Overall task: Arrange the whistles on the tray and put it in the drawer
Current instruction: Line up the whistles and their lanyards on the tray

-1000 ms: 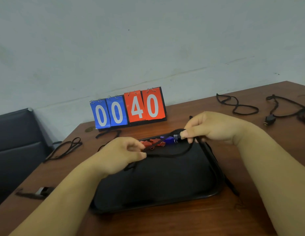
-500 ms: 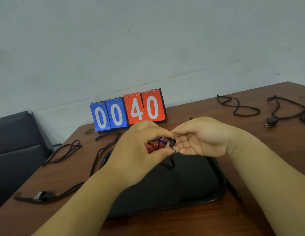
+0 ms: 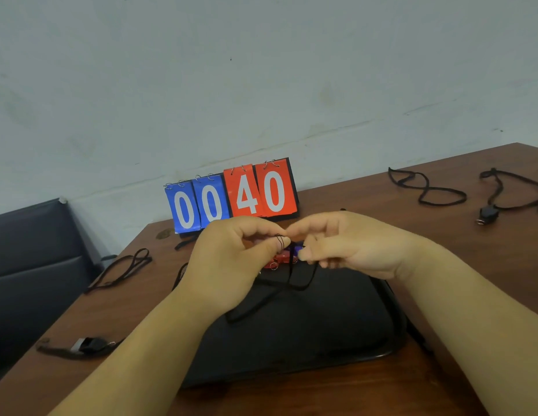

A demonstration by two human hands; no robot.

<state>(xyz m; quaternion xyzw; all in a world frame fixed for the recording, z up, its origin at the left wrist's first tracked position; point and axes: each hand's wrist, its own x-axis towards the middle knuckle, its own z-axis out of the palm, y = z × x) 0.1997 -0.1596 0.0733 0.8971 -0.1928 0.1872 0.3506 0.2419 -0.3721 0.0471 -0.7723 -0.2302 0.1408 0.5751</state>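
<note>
A black tray (image 3: 321,334) lies on the brown table in front of me. At its far edge rest a red whistle (image 3: 281,259) and a blue whistle (image 3: 297,250), mostly hidden behind my fingers. My left hand (image 3: 234,262) and my right hand (image 3: 345,244) meet above them, both pinching a small metal ring (image 3: 280,240) and its black lanyard (image 3: 273,295), which hangs down onto the tray. The whistle on that lanyard is hidden in my right hand. A black whistle (image 3: 488,213) with a cord lies at the far right, another black whistle (image 3: 87,345) at the near left.
A flip scoreboard (image 3: 231,196) reading 00 40 stands at the table's back edge by the wall. Loose black lanyards lie at the left (image 3: 123,270) and the back right (image 3: 423,187). A dark chair (image 3: 30,265) stands left of the table.
My hands came together from apart above the tray's far edge. The lanyard that was stretched between them now hangs in a loop from my fingertips.
</note>
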